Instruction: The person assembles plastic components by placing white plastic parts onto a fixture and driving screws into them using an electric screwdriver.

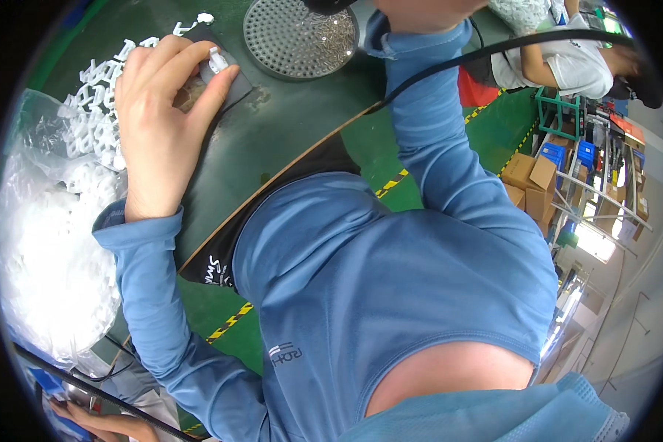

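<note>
My left hand point(155, 110) is closed in a pinch, thumb and forefinger on a small white plastic part point(217, 61). The part stands over a dark flat pad point(239, 82) on the green table. Most of my right hand point(427, 10) is cut off by the top edge, so its fingers are hidden. Left of it, a black object point(327, 4) shows at the same edge; whether my right hand holds it cannot be seen. Between the hands sits a round grey dimpled tray point(261, 46) with small metal screws point(337, 40) on its right side.
Loose white plastic parts point(88, 121) lie in a heap beyond my left hand. A clear bag full of white pieces point(59, 250) stands at the left. Black cable point(486, 50) crosses near my right arm. Co-workers point(567, 65) are at upper right and lower left; cartons point(530, 177) fill shelving at right.
</note>
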### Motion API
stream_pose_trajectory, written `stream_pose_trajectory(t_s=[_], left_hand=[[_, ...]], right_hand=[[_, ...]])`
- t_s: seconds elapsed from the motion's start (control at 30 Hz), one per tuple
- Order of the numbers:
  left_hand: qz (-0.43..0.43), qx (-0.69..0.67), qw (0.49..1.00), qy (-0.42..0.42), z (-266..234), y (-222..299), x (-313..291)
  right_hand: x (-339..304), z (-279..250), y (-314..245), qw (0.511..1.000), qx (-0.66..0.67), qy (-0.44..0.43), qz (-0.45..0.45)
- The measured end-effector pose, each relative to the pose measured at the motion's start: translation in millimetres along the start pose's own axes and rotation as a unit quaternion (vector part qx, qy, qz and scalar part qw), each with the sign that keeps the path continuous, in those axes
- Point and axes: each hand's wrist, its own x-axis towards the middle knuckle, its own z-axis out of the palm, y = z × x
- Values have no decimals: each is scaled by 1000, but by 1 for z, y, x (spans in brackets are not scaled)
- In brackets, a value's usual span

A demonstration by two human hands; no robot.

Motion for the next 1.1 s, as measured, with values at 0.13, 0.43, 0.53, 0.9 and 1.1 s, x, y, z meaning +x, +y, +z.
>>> stream_pose_trajectory(t_s=[0.13, 0.43, 0.53, 0.9, 1.1], left_hand=[[-7, 7, 1000, 3, 3, 0, -1], [19, 17, 999, 29, 4, -1, 0], [31, 16, 999, 24, 4, -5, 1], [44, 15, 999, 28, 3, -4, 3], [43, 7, 998, 36, 4, -7, 0]], right_hand=[[14, 14, -1, 955, 292, -39, -6], [29, 35, 7, 986, 141, -79, -27], [30, 37, 12, 992, 88, -88, -32], [27, 33, 24, 986, -115, -98, -67], [28, 32, 28, 965, -224, -105, -88]])
